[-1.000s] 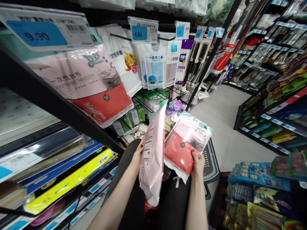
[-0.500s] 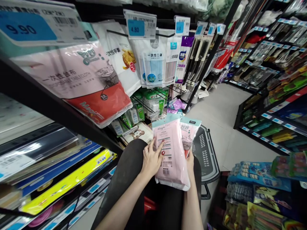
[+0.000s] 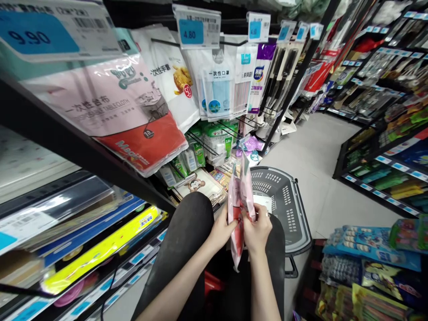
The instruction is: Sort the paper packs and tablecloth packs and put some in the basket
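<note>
Over my lap I hold two pink plastic packs of disposable tablecloth upright, side by side and seen nearly edge-on. My left hand [image 3: 222, 229] is closed on the left tablecloth pack [image 3: 233, 200], whose red lower part shows. The right tablecloth pack [image 3: 247, 189] is gripped by my right hand [image 3: 260, 228], which wears a ring. The two packs stand slightly apart at the top; whether they touch lower down I cannot tell. A matching tablecloth pack [image 3: 133, 111] hangs on the shelf rack at the upper left.
A grey shopping basket [image 3: 290, 209] stands on the floor right of my knee, with something white inside. White glove packs [image 3: 179, 80] and mask packs [image 3: 219, 84] hang ahead. Bagged snacks [image 3: 368, 249] are stacked at the lower right. Black shelf posts flank me.
The packs have turned from nearly flat, back label facing me, to edge-on and parted. My left hand has gone from spread fingers on the front to gripping one pack. The view has shifted slightly.
</note>
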Demonstrator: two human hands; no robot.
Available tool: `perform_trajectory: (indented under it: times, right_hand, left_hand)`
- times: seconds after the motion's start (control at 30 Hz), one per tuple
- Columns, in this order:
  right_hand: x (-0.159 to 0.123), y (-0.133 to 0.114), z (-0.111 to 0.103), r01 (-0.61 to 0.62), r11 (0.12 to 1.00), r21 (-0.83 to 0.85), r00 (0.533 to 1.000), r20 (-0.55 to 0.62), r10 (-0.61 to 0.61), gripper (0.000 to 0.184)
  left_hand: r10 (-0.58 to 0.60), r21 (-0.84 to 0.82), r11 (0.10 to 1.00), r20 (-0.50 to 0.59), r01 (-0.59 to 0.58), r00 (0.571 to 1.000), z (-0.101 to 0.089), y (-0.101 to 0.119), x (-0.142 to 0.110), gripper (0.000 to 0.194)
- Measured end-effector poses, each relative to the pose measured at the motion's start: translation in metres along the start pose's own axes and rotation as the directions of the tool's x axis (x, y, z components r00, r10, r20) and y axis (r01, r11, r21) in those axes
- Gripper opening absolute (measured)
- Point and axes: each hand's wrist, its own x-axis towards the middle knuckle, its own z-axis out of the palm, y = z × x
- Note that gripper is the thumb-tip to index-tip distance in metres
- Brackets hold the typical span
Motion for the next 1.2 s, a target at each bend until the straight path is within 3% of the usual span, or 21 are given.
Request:
perform_trajectory:
  times: [0.1,0.2,0.33,0.4,0.5,0.6,0.7,0.77,0.87,0.93,1.0,1.1,1.2]
  right_hand:
    - [0.002,0.007,0.0,-0.071,0.997,0.023,0.997,-0.018,0.072,0.019]
    - [0.007,0.029,-0.005,-0.185,0.981,0.063,0.975,-0.111,0.191,0.023]
    - [0.016,0.067,-0.012,-0.3,0.907,0.295,0.924,-0.149,0.353,0.029]
    - [0.018,0.077,-0.012,-0.375,0.816,0.44,0.894,-0.061,0.443,0.032]
    - [0.016,0.075,-0.008,-0.521,0.646,0.558,0.837,0.184,0.515,0.034]
    - [0.011,0.064,-0.007,-0.628,0.536,0.564,0.777,0.415,0.473,0.033]
    - [0.008,0.06,-0.009,-0.668,0.483,0.565,0.744,0.513,0.428,0.033]
    - [0.009,0.06,-0.011,-0.677,0.468,0.568,0.736,0.523,0.43,0.033]
    - [0.01,0.061,-0.013,-0.685,0.472,0.555,0.728,0.526,0.439,0.029]
    - [0.009,0.06,-0.013,-0.681,0.487,0.546,0.731,0.539,0.418,0.026]
    - [0.008,0.059,-0.012,-0.672,0.507,0.54,0.738,0.55,0.391,0.025]
    - [0.005,0.058,-0.009,-0.66,0.537,0.526,0.746,0.546,0.382,0.023]
    - [0.005,0.055,-0.006,-0.631,0.574,0.523,0.772,0.499,0.394,0.028]
  left_hand:
    - [0.024,0.024,0.999,-0.1,-0.022,0.995,-0.009,-0.001,0.003,0.068]
    - [-0.017,-0.101,0.995,-0.099,0.007,0.995,-0.032,0.014,0.012,0.076]
    - [-0.013,-0.271,0.962,-0.104,-0.016,0.994,-0.066,0.041,0.019,0.073]
    - [0.009,-0.351,0.935,-0.108,-0.047,0.994,-0.073,0.05,0.019,0.064]
    - [-0.004,-0.437,0.899,-0.09,-0.036,0.996,-0.069,0.053,0.017,0.053]
    - [-0.024,-0.385,0.923,-0.026,0.012,0.999,-0.058,0.048,0.015,0.056]
    - [-0.078,-0.281,0.956,0.013,0.079,0.997,-0.052,0.04,0.016,0.054]
    - [-0.089,-0.176,0.981,-0.024,0.083,0.996,-0.054,0.035,0.017,0.045]
    - [-0.014,0.109,0.994,-0.12,0.027,0.993,-0.059,0.031,0.02,0.035]
    - [0.034,0.174,0.985,-0.14,-0.01,0.99,-0.059,0.03,0.02,0.037]
    - [-0.021,0.029,0.999,-0.089,0.024,0.996,-0.057,0.03,0.019,0.042]
    - [-0.172,-0.224,0.958,0.055,0.18,0.984,-0.053,0.027,0.017,0.045]
    - [-0.198,-0.296,0.933,0.063,0.208,0.978,-0.051,0.02,0.018,0.045]
